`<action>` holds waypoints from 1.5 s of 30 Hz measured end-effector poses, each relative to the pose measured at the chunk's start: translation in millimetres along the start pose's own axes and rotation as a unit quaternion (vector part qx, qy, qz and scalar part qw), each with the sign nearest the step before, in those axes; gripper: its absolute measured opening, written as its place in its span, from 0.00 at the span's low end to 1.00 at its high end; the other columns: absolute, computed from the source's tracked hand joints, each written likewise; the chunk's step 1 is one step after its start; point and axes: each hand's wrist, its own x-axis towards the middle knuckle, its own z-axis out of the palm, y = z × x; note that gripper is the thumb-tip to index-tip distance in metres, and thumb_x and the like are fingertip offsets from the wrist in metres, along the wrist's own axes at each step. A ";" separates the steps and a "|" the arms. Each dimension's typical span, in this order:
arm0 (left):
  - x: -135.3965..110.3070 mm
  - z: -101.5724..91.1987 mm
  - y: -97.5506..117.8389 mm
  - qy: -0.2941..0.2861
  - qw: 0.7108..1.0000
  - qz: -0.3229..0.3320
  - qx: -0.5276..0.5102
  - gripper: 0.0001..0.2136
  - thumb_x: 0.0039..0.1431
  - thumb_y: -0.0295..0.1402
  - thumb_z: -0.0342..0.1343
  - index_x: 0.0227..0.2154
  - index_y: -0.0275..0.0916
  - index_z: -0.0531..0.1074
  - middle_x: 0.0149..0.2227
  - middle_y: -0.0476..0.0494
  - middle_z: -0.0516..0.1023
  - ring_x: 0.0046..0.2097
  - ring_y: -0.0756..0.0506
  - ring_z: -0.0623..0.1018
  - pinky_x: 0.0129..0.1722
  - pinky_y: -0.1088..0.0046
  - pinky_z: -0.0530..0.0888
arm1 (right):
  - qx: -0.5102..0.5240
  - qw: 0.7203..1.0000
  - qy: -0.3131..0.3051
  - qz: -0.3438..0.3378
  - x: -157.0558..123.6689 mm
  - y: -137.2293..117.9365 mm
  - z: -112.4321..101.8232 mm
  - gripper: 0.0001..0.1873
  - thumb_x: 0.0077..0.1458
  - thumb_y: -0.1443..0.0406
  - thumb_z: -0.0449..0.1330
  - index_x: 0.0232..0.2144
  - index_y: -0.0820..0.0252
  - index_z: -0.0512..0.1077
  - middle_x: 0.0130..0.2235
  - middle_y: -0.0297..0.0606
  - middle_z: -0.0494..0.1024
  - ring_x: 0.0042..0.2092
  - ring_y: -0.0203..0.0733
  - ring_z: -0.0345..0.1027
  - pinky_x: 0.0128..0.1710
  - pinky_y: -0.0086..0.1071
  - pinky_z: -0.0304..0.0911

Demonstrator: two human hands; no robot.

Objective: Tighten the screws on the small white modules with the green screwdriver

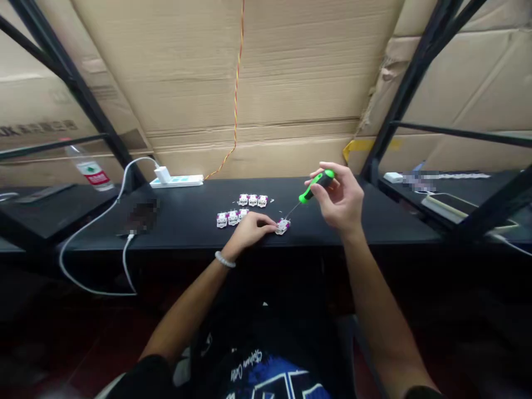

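Observation:
A small white and purple part [283, 225] lies on the black table [357, 221] near its front edge. My left hand [251, 229] rests beside it, fingers curled, fingertips pinching its left side. My right hand [341, 197] is closed around the green and black handle of a small screwdriver [316, 185]. The thin shaft slants down left, its tip touching the part. Several more white and purple parts [252, 200] sit in two short rows just behind my left hand.
A white power strip [178, 180] with a plugged charger sits at the table's back left, its white cable [89, 224] looping off the front edge. A plastic bottle [89, 168] stands far left. Black frame posts rise on both sides. Cardboard [266, 83] walls the back.

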 end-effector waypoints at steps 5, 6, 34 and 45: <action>0.0 0.7 -0.6 0.004 1.000 -0.006 -0.006 0.06 0.60 0.36 0.67 0.34 0.40 0.87 0.39 0.42 0.90 0.44 0.38 0.86 0.50 0.62 0.79 | -0.059 0.996 -0.064 0.014 3.5 -9.4 -17.7 0.15 0.69 0.56 0.57 0.55 0.50 0.72 0.39 0.34 0.76 0.35 0.40 0.72 0.35 0.35 0.72; -0.3 0.6 -0.4 0.002 1.000 -0.006 -0.007 0.06 0.59 0.36 0.67 0.34 0.40 0.87 0.39 0.43 0.90 0.44 0.38 0.86 0.50 0.63 0.79 | -0.086 0.990 -0.109 0.031 3.3 -12.0 -20.3 0.14 0.69 0.58 0.56 0.53 0.51 0.73 0.36 0.34 0.75 0.33 0.40 0.70 0.34 0.34 0.70; 1.1 -0.3 -4.7 0.022 1.000 0.001 0.018 0.02 0.57 0.29 0.70 0.33 0.40 0.87 0.36 0.44 0.86 0.37 0.45 0.80 0.40 0.69 0.75 | -0.271 0.823 -0.474 0.158 -11.0 12.3 19.3 0.13 0.69 0.61 0.60 0.51 0.56 0.80 0.51 0.43 0.86 0.53 0.51 0.80 0.52 0.36 0.68; -2.2 -1.5 -4.4 0.014 0.999 0.032 0.017 0.01 0.58 0.31 0.70 0.32 0.41 0.87 0.37 0.43 0.86 0.41 0.43 0.81 0.42 0.67 0.75 | -0.259 0.828 -0.470 0.161 -11.6 13.4 19.9 0.12 0.68 0.61 0.61 0.50 0.55 0.80 0.51 0.43 0.87 0.53 0.51 0.80 0.52 0.37 0.69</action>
